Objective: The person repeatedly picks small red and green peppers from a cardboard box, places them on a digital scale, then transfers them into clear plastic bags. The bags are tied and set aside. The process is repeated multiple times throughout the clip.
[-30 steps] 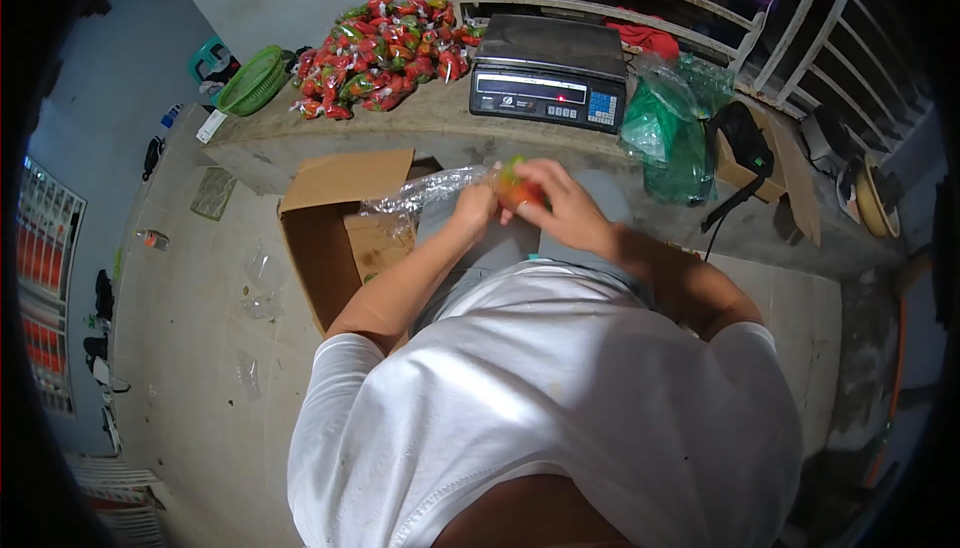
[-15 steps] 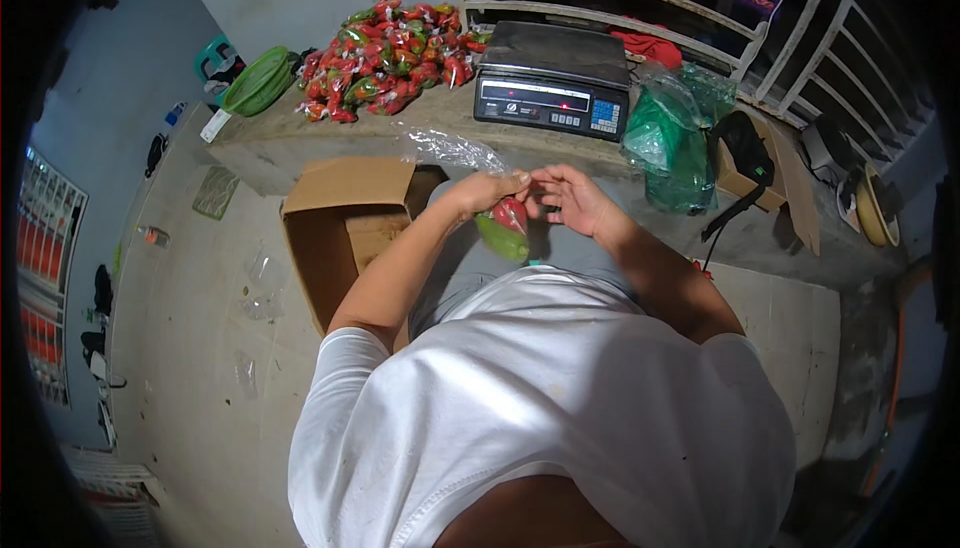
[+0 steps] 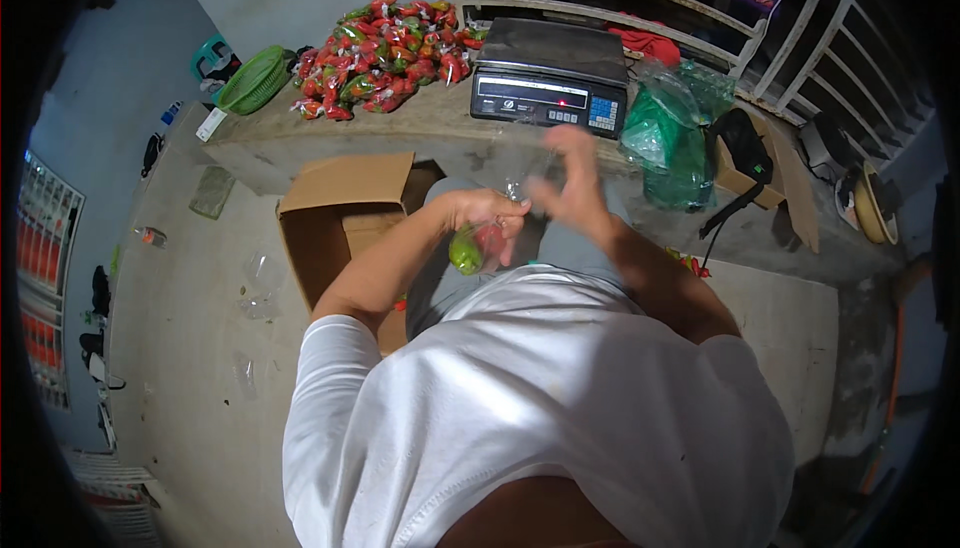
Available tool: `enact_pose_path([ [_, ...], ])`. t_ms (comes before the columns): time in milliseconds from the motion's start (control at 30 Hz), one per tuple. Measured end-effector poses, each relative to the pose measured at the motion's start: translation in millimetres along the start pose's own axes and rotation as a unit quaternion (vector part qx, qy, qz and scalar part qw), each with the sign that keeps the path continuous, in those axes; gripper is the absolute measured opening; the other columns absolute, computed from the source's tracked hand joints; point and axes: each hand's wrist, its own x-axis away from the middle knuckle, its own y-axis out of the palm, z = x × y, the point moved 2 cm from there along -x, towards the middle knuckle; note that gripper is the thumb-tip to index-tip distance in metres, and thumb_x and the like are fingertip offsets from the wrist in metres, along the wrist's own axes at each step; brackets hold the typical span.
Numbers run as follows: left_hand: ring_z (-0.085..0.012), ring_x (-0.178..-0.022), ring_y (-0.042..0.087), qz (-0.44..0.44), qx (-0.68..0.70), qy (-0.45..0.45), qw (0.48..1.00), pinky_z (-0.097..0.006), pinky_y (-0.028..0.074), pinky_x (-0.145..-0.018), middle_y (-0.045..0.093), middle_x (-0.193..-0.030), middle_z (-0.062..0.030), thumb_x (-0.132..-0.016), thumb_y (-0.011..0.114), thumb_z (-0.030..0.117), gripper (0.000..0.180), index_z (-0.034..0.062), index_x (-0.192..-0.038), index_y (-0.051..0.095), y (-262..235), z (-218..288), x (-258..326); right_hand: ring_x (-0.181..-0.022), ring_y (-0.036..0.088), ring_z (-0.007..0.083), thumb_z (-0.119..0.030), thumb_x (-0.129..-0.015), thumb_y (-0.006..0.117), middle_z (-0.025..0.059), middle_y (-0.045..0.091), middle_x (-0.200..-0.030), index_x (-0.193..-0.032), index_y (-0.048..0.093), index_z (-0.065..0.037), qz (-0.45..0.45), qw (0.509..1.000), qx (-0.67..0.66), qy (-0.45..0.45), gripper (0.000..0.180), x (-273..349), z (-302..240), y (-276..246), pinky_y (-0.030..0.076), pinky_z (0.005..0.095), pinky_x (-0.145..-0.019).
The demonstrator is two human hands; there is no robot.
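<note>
My left hand (image 3: 485,210) is closed around the neck of a clear plastic bag holding peppers (image 3: 467,251), one green and some red, which hang below my fingers over my lap. The bag's loose plastic top (image 3: 520,153) sticks up above my fist. Close by on the right, my right hand (image 3: 575,183) is raised beside that plastic and smeared by motion. Whether its fingers touch the plastic is not clear.
A pile of bagged peppers (image 3: 385,58) lies on the concrete ledge (image 3: 430,126), left of a digital scale (image 3: 548,73). Green plastic bags (image 3: 672,138) are to the scale's right. Far left is a green basket (image 3: 252,80). An open cardboard box (image 3: 345,186) stands by my left knee.
The bag of peppers has shifted left and slightly down with my left hand. My right hand has moved up and away from it, and the loose plastic top now points upward.
</note>
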Motion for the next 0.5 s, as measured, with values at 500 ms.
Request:
enact_pose_path([
  [500,-0.0239,-0.061,0.061,0.023,-0.139,-0.012,0.990,-0.029,0.047,-0.058,0.059,-0.062,-0.0147,-0.089,0.044,0.035,0.043,0.0008,-0.063,0.052,85,39,97,-0.059,0.057,0.0180,-0.021,-0.075,0.058,-0.0009,0.058,-0.064,-0.095,0.058,-0.012,-0.388,0.869,0.031,-0.306,0.022,-45,-68,-26,0.040,0.0296,-0.050],
])
